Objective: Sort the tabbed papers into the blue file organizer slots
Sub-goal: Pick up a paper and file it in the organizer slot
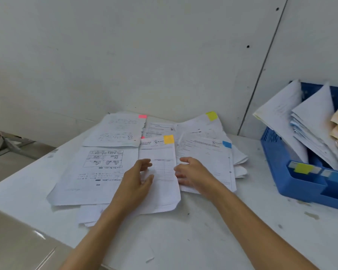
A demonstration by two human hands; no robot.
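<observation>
Orange-tabbed sheet (162,191) is laid on top of the loose pile (98,178), long axis pointing away from the body, tab (168,139) at the far end. Left hand (137,180) is held at its left edge, fingers wide in a loose C. Right hand (193,172) is placed at its right edge, fingers curled; grip cannot be told. Blue file organizer (275,158) is set well right of the sheet, nearer the right hand, with leaning filed papers (316,121) in its slots.

Office workspace, printed papers (125,172) strewn over white table (203,240), blue file organizer (277,152), plain white wall (125,55)
</observation>
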